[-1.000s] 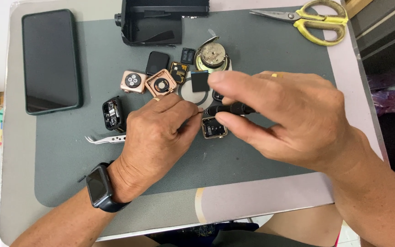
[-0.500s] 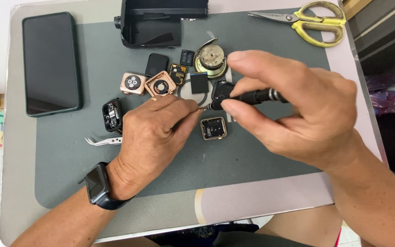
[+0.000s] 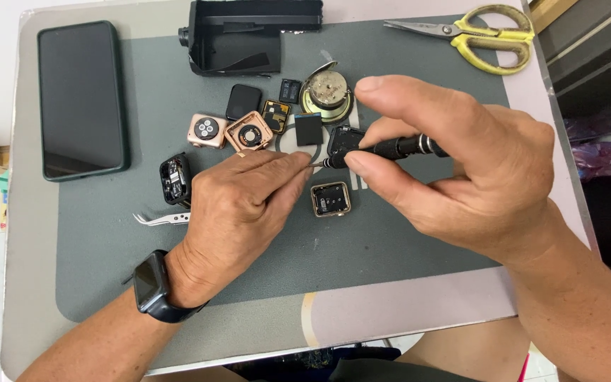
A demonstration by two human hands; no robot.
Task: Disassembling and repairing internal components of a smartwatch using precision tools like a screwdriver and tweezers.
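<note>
The right hand (image 3: 475,177) is closed around a slim black screwdriver (image 3: 397,148), pinched between thumb and forefinger, shaft near level, tip pointing left. The tip meets the fingertips of the left hand (image 3: 238,212), which are drawn together narrowly at it; whether they grip a small part cannot be told. The left wrist carries a black smartwatch (image 3: 151,286).

Just below the tip lies an opened square watch case (image 3: 331,199) on the grey mat (image 3: 404,255). Behind the screwdriver sits a black watch body (image 3: 344,139). Further out: two rose-gold watch cases (image 3: 231,131), a round speaker (image 3: 327,93), tweezers (image 3: 160,219), a dark phone (image 3: 80,99), yellow scissors (image 3: 479,35).
</note>
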